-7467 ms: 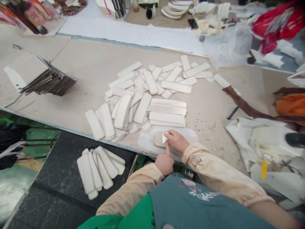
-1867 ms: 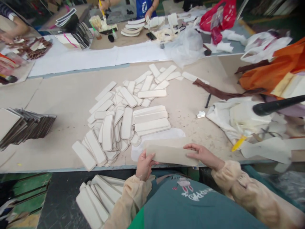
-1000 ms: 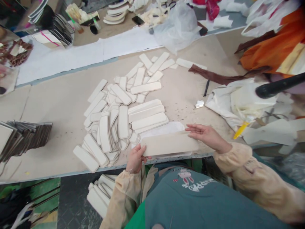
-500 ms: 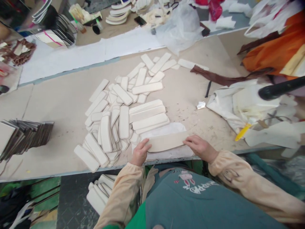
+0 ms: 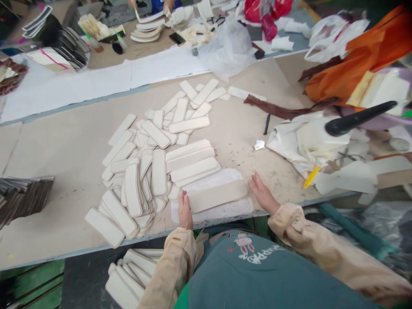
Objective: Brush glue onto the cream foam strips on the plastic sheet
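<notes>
- A beige strip lies flat on a white sheet at the counter's near edge.
- The left hand rests open against the strip's left end.
- The right hand lies open, fingers spread, at its right end.
- A pile of pale strips sits just beyond.

Strip pile blocks left; tabletop right open.

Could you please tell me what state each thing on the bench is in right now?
beige strip: flat on the white sheet, both ends touched.
left hand: open, at the strip's left end.
right hand: open, at its right end.
white sheet: lying flat.
pile of strips: loose, overlapping.
</notes>
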A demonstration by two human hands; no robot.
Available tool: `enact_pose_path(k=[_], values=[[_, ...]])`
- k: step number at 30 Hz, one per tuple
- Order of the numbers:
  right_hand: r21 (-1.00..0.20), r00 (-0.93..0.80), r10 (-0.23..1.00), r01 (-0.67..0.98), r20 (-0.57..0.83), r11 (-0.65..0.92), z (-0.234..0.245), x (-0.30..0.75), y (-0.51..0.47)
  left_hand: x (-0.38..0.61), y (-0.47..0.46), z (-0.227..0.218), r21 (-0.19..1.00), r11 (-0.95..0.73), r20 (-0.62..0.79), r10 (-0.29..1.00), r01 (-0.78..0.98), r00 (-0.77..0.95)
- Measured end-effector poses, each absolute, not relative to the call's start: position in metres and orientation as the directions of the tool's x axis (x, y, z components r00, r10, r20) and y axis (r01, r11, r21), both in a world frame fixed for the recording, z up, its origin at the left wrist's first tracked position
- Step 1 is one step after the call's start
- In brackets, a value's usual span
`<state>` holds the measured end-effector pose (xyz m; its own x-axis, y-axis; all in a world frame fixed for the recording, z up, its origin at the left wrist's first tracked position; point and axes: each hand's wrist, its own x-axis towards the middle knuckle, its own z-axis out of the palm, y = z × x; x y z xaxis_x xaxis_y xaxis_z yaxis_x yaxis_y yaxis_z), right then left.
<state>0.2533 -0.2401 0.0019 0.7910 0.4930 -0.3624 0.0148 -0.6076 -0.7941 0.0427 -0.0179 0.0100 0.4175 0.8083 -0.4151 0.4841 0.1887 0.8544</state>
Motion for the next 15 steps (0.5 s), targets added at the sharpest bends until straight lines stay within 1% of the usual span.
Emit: enact_pose_path(k=[2, 5, 7, 9, 11, 13, 15], values=[[-0.783, 0.781, 0.483, -0.011, -0.395, -0.622, -0.001, 0.239, -0.229, 0.049, -0.025, 0.014, 0.825, 0.155, -0.42, 0.811, 0.543, 0.407], [-0.779, 0.788, 0.515, 0.074, -0.336, -0.623, 0.001, 0.223, -0.216, 0.051, -0.03, 0.021, 0.778, 0.057, -0.408, 0.803, 0.625, 0.434], [-0.76, 0.808, 0.539, 0.19, -0.238, -0.621, 0.005, 0.227, -0.22, 0.048, -0.029, 0.021, 0.759, -0.004, -0.397, 0.79, 0.651, 0.467], [-0.708, 0.82, 0.565, 0.35, -0.085, -0.614, 0.013, 0.245, -0.241, 0.044, -0.026, 0.018, 0.746, -0.037, -0.395, 0.779, 0.665, 0.486], [-0.599, 0.808, 0.588, 0.489, 0.036, -0.635, 0.024, 0.271, -0.28, 0.038, -0.024, 0.015, 0.729, -0.034, -0.407, 0.781, 0.684, 0.473], [-0.427, 0.809, 0.586, 0.544, 0.041, -0.722, 0.033, 0.299, -0.327, 0.031, -0.024, 0.014, 0.707, -0.011, -0.42, 0.797, 0.707, 0.433], [-0.203, 0.844, 0.536, 0.525, 0.0, -0.827, 0.037, 0.325, -0.372, 0.025, -0.026, 0.016, 0.677, 0.018, -0.439, 0.812, 0.736, 0.384]])
